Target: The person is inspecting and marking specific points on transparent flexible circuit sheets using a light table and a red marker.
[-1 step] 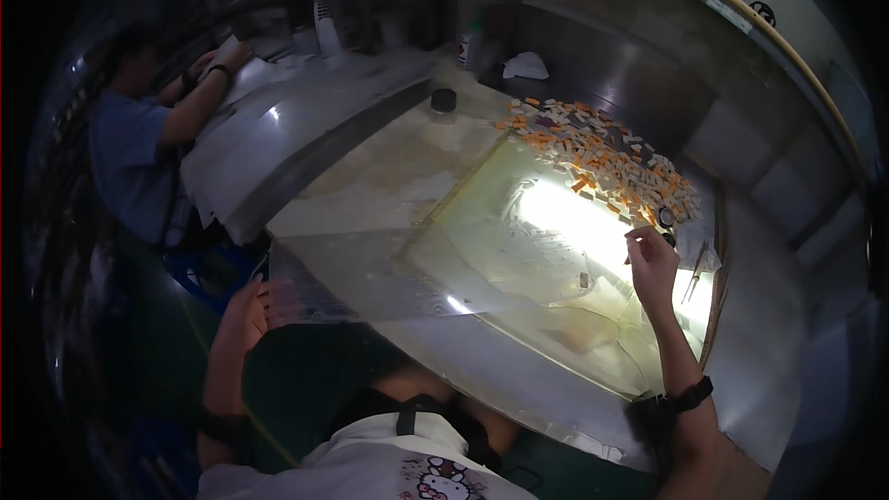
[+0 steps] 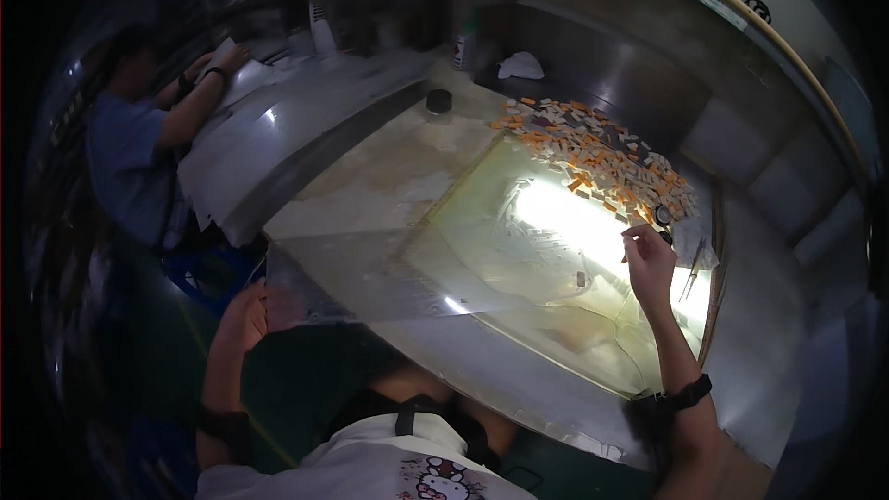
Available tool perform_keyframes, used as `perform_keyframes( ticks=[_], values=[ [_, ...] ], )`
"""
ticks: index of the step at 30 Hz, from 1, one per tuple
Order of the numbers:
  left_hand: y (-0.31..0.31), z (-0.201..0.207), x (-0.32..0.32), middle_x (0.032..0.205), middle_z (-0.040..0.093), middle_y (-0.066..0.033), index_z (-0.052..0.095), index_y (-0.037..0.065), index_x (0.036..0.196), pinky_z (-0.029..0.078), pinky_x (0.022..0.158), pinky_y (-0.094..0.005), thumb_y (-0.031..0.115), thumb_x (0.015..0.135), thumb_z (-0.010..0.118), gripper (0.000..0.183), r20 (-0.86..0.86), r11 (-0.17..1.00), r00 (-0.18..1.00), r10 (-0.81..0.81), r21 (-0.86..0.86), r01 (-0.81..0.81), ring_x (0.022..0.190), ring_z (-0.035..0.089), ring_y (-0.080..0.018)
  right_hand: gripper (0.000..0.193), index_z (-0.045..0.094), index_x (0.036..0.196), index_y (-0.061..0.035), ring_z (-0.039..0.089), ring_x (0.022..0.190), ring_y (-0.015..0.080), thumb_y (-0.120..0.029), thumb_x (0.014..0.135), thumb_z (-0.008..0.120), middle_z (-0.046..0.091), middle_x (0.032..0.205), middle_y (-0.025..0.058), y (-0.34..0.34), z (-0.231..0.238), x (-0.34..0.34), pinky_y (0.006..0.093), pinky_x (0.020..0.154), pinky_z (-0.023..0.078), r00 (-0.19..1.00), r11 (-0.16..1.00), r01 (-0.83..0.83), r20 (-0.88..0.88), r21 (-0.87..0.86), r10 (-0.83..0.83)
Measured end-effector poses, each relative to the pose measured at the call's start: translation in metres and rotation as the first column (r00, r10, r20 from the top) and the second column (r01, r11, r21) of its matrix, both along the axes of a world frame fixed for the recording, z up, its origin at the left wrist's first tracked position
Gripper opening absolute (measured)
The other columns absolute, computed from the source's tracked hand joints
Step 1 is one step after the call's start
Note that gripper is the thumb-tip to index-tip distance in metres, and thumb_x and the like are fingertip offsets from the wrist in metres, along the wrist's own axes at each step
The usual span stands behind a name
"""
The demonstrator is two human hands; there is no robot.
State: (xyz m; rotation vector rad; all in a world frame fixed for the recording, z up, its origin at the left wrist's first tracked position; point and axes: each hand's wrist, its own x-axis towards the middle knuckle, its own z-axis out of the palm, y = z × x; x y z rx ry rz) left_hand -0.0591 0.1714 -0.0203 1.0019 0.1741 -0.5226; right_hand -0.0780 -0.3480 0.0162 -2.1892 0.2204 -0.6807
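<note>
My left hand (image 2: pixel 244 317) grips the left edge of a large clear plastic sheet (image 2: pixel 326 291), and its fingers show blurred through the sheet. The sheet reaches rightward over the table's near edge. My right hand (image 2: pixel 651 264) is above the brightly lit panel (image 2: pixel 519 250), thumb and fingers pinched together. Whatever lies between those fingertips is too small or hidden to make out. A small brownish piece (image 2: pixel 581 280) rests on the panel to the left of that hand. Just beyond the fingers is a small dark round object (image 2: pixel 662 215).
Many small orange and white pieces (image 2: pixel 602 153) are heaped along the panel's far side. Tweezers (image 2: pixel 691 280) lie at the right. A black round container (image 2: pixel 439 101), a spray can (image 2: pixel 459 52) and a white crumpled cloth (image 2: pixel 521 66) stand farther back. Another person (image 2: pixel 130 148) works at the left.
The view has shifted very slightly. My left fingers have shifted a little at the sheet's edge; my right hand keeps its pinch in nearly the same place.
</note>
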Motion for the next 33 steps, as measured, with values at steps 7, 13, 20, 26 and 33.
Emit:
perform_keyframes(
  ticks=[7,13,20,26,33],
  values=[
    [-0.021,0.039,0.0,0.084,0.058,-0.0184,0.045,-0.005,0.105,0.052,0.053,-0.0325,0.006,0.073,0.051,0.034,0.299,0.856,0.947,-0.119,0.514,-0.055,0.063,0.06,-0.0256,0.005,0.056,0.075,-0.0045,0.052,0.046,0.0097,-0.008,0.073,0.053,0.053,0.05,0.0044,-0.005,-0.004,0.0,0.0225,0.045,0.038,1.0,0.999,0.017,0.0,-0.037,-0.017],
    [-0.008,0.041,-0.009,0.078,0.057,-0.0147,0.048,-0.005,0.098,0.051,0.045,-0.0316,0.002,0.071,0.052,0.029,0.366,0.784,0.93,0.025,0.571,-0.245,0.053,0.059,-0.0234,0.009,0.058,0.074,-0.0043,0.051,0.049,0.0095,-0.012,0.072,0.054,0.056,0.057,0.0042,-0.002,0.002,-0.002,0.0223,0.047,0.04,0.991,0.998,-0.022,-0.133,-0.06,0.014],
    [0.0,0.012,-0.009,0.065,0.055,-0.0131,0.051,-0.004,0.077,0.051,0.047,-0.0352,0.003,0.07,0.055,0.011,0.432,0.831,0.885,0.171,0.42,-0.366,0.052,0.057,-0.0235,0.024,0.055,0.095,-0.0045,0.052,0.082,0.0118,-0.019,0.076,0.053,0.057,0.089,0.0044,0.004,0.008,-0.001,0.027,0.075,0.04,0.916,0.931,-0.266,-0.236,0.251,0.325],
    [0.001,-0.006,-0.003,0.066,0.056,-0.0117,0.055,-0.004,0.078,0.048,0.047,-0.0308,0.006,0.069,0.056,0.014,0.425,0.879,0.899,0.101,0.386,-0.281,0.053,0.056,-0.0205,0.038,0.048,0.108,-0.0059,0.054,0.085,0.0142,-0.02,0.073,0.057,0.06,0.086,0.0069,0.009,0.015,-0.005,0.0306,0.081,0.038,0.818,0.844,-0.416,-0.266,0.339,0.51],
    [0.024,-0.043,0.015,0.078,0.056,-0.0082,0.046,0.002,0.105,0.045,0.048,-0.0242,0.006,0.071,0.055,0.035,0.839,0.665,0.509,-0.19,0.492,-0.562,0.059,0.054,-0.0155,0.035,0.05,0.102,-0.0004,0.057,0.069,0.0115,-0.01,0.069,0.059,0.061,0.07,0.0057,0.01,0.045,-0.01,0.0267,0.071,0.044,0.849,0.908,-0.348,-0.331,0.233,0.411]
  ],
)
